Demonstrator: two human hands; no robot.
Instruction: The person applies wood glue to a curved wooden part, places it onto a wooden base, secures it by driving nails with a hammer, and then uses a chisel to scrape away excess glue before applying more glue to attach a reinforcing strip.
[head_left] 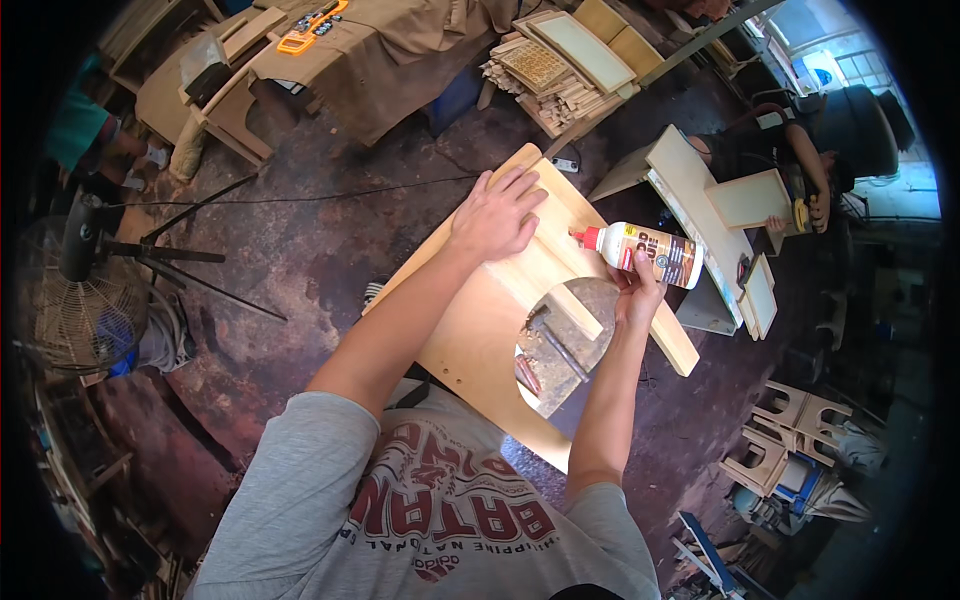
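Observation:
In front of me lies a pale wooden panel (450, 345) with a big rounded cut-out. Wooden strips run across its far part, one of them a long strip (573, 221) at the right. My left hand (497, 215) rests on the wood near the far end, fingers stretched over the surface. My right hand (638, 287) is wrapped round a white glue bottle (668, 258), tilted with its red nozzle pointing left, close above the long strip. I cannot tell whether glue is coming out. Through the cut-out shows a hammer (562, 347) on the surface below.
A standing fan (85, 290) is at the left. Cloth-covered furniture (370, 80) carries an orange tool holder (312, 27). Stacked wood pieces (540, 80) lie at the far side. At the right, another person's hand holds a sander (800, 214) against a panel (750, 200). Stools (755, 462) stand lower right.

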